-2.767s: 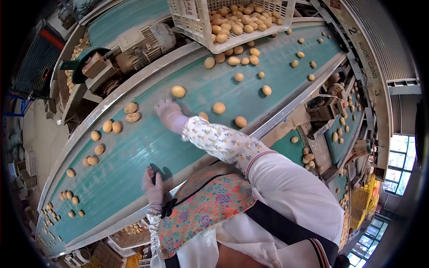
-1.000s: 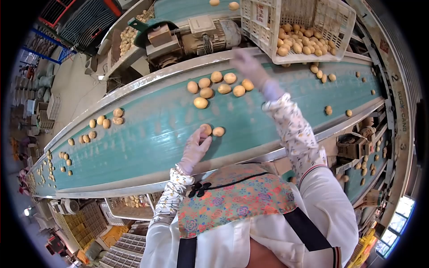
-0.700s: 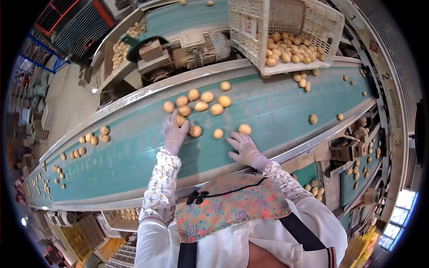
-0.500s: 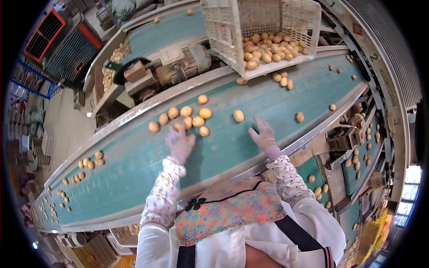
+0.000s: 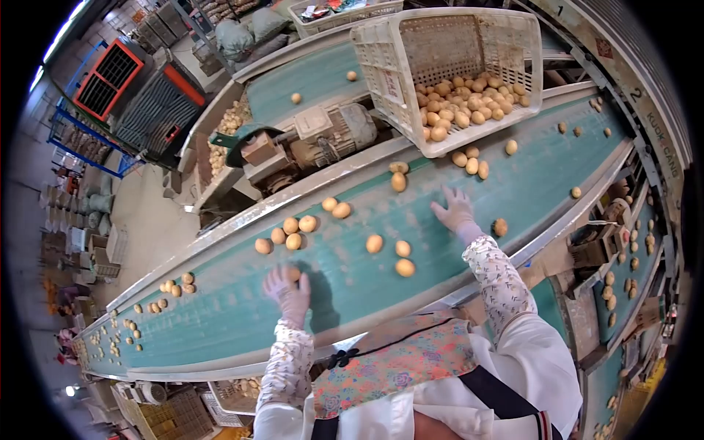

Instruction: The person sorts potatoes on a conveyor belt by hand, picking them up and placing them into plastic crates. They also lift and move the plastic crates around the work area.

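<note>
My gloved left hand (image 5: 288, 292) is low over the green conveyor belt (image 5: 345, 282), fingers spread. A potato (image 5: 294, 273) shows right at its fingertips, partly covered by them. Farther right, my gloved right hand (image 5: 456, 211) reaches over the belt with its fingers apart and nothing in them. Between the hands lie a few loose potatoes (image 5: 404, 268). A cluster of potatoes (image 5: 292, 241) rests beyond the left hand, towards the far rail. One dark-marked potato (image 5: 500, 226) sits beside my right wrist.
A white plastic crate (image 5: 381, 70) lies tipped on its side over the far belt edge, potatoes inside it. Behind the rail stands a motor (image 5: 330, 136). More potatoes (image 5: 175, 290) are spread down the belt's left end. A metal rail (image 5: 543, 242) borders the near side.
The view has shifted, with the belt scene lower and further right. The potato group by my left hand has spread apart, several now lying nearer the middle. My right hand has moved farther across the belt.
</note>
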A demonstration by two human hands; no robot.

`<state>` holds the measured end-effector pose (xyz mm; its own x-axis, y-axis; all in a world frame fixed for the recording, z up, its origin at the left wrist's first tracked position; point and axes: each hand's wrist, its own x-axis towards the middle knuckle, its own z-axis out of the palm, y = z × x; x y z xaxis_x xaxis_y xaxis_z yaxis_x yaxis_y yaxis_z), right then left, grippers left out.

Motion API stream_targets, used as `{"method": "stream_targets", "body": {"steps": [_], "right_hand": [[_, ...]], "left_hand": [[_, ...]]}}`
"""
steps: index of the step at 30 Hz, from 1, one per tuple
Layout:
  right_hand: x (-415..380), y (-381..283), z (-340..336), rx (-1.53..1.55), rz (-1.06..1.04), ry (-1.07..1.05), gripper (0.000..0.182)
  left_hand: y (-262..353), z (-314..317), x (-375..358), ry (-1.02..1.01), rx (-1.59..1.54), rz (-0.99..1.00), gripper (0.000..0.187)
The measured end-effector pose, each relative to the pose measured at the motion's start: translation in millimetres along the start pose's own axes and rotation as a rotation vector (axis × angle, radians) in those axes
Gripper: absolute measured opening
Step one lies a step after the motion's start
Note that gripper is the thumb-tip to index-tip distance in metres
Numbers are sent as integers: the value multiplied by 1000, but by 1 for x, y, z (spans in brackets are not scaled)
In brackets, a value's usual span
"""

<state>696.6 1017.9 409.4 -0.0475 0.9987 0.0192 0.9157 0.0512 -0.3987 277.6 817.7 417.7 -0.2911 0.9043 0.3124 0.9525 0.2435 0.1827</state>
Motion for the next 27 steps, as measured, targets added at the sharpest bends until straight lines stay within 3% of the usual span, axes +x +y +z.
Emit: {"method": "stream_targets", "body": {"steps": [2,4,7,8,10,12,13,14,16,17,18,20,22,23,24,26,27], "right_hand": [[-21,-32,18,-163,-90,-51,65],[-55,-72,55,-155,-351,-171,69],[-98,-99,56,0,-691,-333,53],[-104,-92,55,109,-857,-364,47],[-98,-60,59,309,-647,-423,41],[-70,3,50,186,-544,115,45],[-56,25,22,185,-335,170,44],[-47,39,-7,183,-138,236,43],[-53,80,8,-190,-15,322,42],[-55,92,15,-376,45,365,41],[-56,88,16,-232,-92,258,42],[-59,59,20,83,-382,20,44],[-14,26,5,397,-148,-245,48],[19,24,18,295,-92,-151,52],[46,23,31,193,-37,-55,56],[74,-4,17,-164,76,-78,70],[86,-14,22,-59,159,-371,82]], "left_hand": [[35,-11,24,-86,-2,108,62],[61,12,52,-41,-123,166,71],[90,74,67,-330,-336,-55,71],[100,73,61,-409,-280,45,70],[114,72,34,-476,-266,366,68],[137,47,-7,-480,-302,526,66],[142,31,-23,-467,-317,598,65],[137,23,-34,-494,-283,588,65],[111,6,-47,-532,-199,553,64],[100,-7,-45,-538,-147,407,61],[83,-14,-44,-544,-95,260,57],[14,9,-68,-300,42,40,55],[-20,12,-77,-226,40,-55,55],[-32,7,-79,-185,49,-106,55],[-18,-11,-73,-192,7,-30,55],[26,-31,-63,-288,-278,-35,55],[47,-27,-72,-178,-379,44,54]]}}
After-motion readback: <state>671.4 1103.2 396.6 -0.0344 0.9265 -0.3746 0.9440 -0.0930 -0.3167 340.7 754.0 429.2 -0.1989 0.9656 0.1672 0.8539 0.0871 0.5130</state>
